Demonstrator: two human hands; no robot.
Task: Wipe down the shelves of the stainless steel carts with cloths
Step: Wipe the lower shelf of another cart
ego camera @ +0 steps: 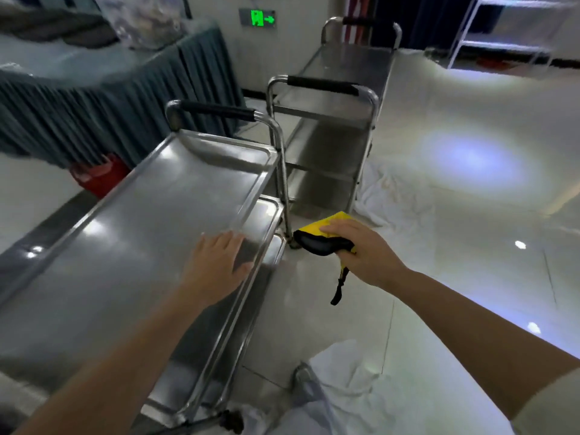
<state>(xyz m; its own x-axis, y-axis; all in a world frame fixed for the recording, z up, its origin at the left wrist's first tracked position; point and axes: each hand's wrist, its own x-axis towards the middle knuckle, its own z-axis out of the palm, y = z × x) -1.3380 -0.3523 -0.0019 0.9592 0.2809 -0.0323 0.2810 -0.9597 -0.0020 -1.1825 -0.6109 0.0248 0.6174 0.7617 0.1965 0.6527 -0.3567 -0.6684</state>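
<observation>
Cloth (pixel 326 235): bunching in right hand (pixel 361 249), right of near cart (pixel 131 221).
Left hand (pixel 219 265): lying flat on top shelf (pixel 141 199), holding nothing.
Risk: leaning weight possibly rolling cart away.

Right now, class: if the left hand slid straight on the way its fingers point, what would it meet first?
Probably the raised rim of the nearest cart's top shelf, where the left hand lies flat; depth is uncertain.

Glossy pale tiled floor (pixel 455 277), skirted table (pixel 94 98), green exit sign (pixel 258 17).
</observation>
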